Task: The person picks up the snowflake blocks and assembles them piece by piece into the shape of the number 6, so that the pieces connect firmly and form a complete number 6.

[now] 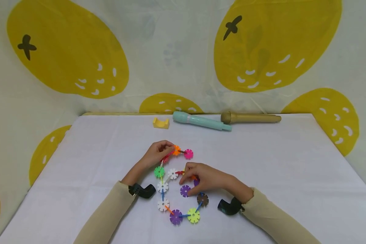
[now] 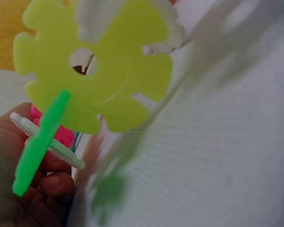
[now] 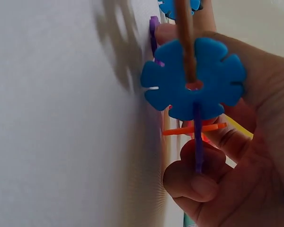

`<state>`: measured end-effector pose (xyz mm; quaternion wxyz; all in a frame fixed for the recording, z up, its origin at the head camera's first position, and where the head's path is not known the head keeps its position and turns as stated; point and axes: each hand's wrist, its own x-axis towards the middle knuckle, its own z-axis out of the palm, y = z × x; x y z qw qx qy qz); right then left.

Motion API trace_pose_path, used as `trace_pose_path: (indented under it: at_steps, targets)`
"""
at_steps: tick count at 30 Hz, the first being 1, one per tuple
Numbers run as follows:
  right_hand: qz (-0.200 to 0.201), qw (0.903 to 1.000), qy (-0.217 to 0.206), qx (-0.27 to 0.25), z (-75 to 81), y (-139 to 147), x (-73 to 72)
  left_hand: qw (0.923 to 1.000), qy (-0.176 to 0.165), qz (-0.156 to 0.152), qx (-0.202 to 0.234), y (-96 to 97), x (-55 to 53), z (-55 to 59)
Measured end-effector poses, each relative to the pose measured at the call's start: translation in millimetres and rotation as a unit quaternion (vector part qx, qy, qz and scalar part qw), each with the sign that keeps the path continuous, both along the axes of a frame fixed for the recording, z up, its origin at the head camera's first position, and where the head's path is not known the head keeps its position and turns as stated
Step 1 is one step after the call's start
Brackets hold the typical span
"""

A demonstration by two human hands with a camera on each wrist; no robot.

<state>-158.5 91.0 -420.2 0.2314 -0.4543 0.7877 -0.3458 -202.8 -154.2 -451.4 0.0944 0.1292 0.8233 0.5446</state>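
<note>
Notched plastic snowflake discs are linked into a chain that bends round on the white cloth, with a white disc (image 1: 163, 204) and a yellow-green disc (image 1: 193, 215) in its lower bend. At its upper end, my left hand (image 1: 157, 153) pinches the chain beside an orange disc (image 1: 177, 150); a pink disc (image 1: 188, 154) ends it. My right hand (image 1: 208, 177) arches over the chain's right side, partly hiding it. Its thumb and fingertip are at opposite edges of a purple disc (image 1: 185, 190). In the right wrist view, a blue disc (image 3: 217, 75) stands before the fingers.
Behind the hands lie a mint-green microphone-shaped stick (image 1: 201, 121) and a gold one (image 1: 251, 118). A small yellow cradle-shaped block (image 1: 161, 123) sits to their left. A printed cloth (image 1: 183, 51) hangs along the table's back edge.
</note>
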Motion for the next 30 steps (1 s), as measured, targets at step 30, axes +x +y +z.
trace_pose_path:
  at_steps: [30]
  targets:
    - [-0.082, 0.9731, -0.164, -0.140, -11.6, 12.1, -19.1, 0.9998, 0.013, 0.015, 0.006, 1.1, 2.4, 2.0]
